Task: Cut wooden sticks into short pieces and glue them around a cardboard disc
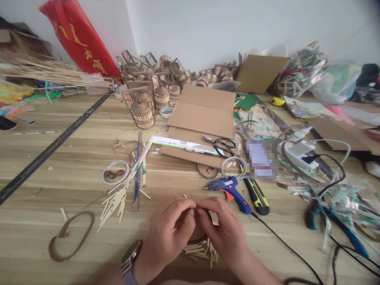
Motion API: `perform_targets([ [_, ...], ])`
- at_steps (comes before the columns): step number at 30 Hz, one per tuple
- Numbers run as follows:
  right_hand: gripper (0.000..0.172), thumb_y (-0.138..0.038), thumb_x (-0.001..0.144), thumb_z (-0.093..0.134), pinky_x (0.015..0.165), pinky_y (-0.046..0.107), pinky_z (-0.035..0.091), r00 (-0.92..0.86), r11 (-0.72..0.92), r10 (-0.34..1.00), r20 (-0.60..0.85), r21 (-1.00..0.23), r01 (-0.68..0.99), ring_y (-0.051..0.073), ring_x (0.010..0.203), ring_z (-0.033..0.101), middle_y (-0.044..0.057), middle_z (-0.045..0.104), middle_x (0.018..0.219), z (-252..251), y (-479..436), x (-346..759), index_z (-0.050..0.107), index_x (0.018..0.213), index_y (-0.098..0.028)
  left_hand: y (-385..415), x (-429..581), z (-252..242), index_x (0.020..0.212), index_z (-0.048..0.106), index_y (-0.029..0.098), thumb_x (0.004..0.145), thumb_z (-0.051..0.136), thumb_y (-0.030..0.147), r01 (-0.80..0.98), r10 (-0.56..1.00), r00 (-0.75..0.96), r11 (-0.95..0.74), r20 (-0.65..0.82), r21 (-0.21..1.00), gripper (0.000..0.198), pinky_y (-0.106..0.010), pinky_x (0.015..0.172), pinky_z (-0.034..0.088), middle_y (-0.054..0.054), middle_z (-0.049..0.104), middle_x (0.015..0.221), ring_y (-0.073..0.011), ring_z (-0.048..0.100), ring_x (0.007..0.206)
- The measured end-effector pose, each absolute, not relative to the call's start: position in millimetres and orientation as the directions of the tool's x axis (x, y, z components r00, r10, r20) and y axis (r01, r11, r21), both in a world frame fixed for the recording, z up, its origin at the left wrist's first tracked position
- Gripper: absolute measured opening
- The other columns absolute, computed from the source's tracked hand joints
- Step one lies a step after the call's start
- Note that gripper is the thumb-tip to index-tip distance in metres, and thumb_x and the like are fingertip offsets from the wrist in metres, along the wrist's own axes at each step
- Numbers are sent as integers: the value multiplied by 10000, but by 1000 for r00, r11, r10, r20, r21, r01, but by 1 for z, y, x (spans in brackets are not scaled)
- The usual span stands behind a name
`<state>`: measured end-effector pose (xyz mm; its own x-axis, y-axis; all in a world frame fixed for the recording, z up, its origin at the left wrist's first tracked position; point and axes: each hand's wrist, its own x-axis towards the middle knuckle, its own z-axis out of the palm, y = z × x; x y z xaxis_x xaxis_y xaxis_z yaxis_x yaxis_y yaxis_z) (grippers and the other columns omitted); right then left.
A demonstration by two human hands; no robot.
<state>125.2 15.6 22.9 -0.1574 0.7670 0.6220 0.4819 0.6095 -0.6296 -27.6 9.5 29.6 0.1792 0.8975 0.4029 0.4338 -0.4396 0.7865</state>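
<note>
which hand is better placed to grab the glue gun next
Right, probably. The right hand sits just below the blue glue gun, whose handle points toward it. The left hand is farther off, on the side away from the gun.

Small brown round piece (196,229), prob. cardboard, is sitting low-centre on the wood table, mostly hidden behind both hands, fingertips pinching at its top edge. Short pale wooden sticks (199,250) are lying loose in a heap just below it, approx. flat.
</note>
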Motion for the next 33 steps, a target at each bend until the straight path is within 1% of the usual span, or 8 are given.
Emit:
perform_targets([
  [4, 188, -70, 865, 547, 565, 211, 528, -162, 633, 743, 649, -604, 483, 129, 613, 635, 3, 655, 728, 19, 18, 126, 589, 957, -229, 9, -26, 27, 947, 623, 217, 859, 499, 93, 373, 919, 160, -394, 360, 840, 196, -185, 730, 497, -2, 700, 848, -122, 654, 777],
  [9, 206, -49, 843, 539, 535, 232, 511, -189, 668, 699, 690, -535, 518, 137, 587, 605, -1, 619, 696, 19, 21, 128, 572, 925, -235, 10, -29, 22, 1095, 597, 233, 869, 542, 175, 154, 980, 173, -124, 97, 980, 240, -215, 804, 514, -28, 692, 998, -150, 655, 907],
  [12, 218, -43, 835, 538, 525, 237, 503, -185, 666, 687, 703, -508, 546, 136, 577, 596, -8, 611, 685, 20, 22, 130, 567, 917, -243, 9, -31, 19, 1182, 541, 229, 854, 573, 205, -18, 976, 217, 38, -34, 999, 330, -236, 836, 517, -54, 671, 1078, -172, 646, 974],
  [14, 208, -51, 834, 540, 521, 236, 494, -163, 650, 693, 702, -511, 563, 132, 567, 589, -12, 612, 681, 20, 22, 130, 569, 903, -245, 8, -32, 17, 1194, 533, 225, 834, 603, 221, -58, 967, 239, 101, -84, 993, 367, -253, 866, 505, -66, 655, 1128, -192, 628, 1024],
  [18, 166, -78, 831, 530, 526, 229, 485, -59, 544, 767, 638, -600, 587, 129, 557, 593, -26, 623, 654, 18, 22, 130, 567, 824, -239, 8, -30, 15, 1153, 566, 209, 822, 620, 282, -32, 963, 212, 178, -168, 983, 342, -268, 830, 499, -68, 652, 1130, -211, 623, 994],
  [21, 148, -98, 834, 527, 547, 225, 495, -2, 483, 804, 594, -653, 583, 133, 574, 609, -30, 635, 653, 17, 23, 128, 562, 793, -237, 9, -27, 16, 1057, 610, 189, 839, 581, 308, -23, 959, 172, 232, -225, 972, 250, -253, 758, 496, -48, 684, 986, -199, 626, 901],
  [25, 140, -106, 825, 536, 569, 241, 493, 3, 485, 789, 614, -627, 610, 142, 584, 611, -28, 649, 663, 15, 22, 128, 564, 792, -239, 13, -23, 19, 962, 639, 181, 826, 575, 315, 4, 958, 141, 251, -249, 968, 202, -235, 672, 477, -18, 681, 837, -178, 609, 785],
  [33, 124, -122, 834, 539, 562, 253, 460, -35, 464, 813, 581, -611, 641, 142, 582, 586, -33, 618, 646, 13, 20, 126, 554, 788, -236, 19, -17, 29, 866, 634, 193, 787, 573, 295, 75, 977, 59, 200, -205, 977, 143, -229, 703, 469, -6, 682, 833, -168, 615, 809],
])
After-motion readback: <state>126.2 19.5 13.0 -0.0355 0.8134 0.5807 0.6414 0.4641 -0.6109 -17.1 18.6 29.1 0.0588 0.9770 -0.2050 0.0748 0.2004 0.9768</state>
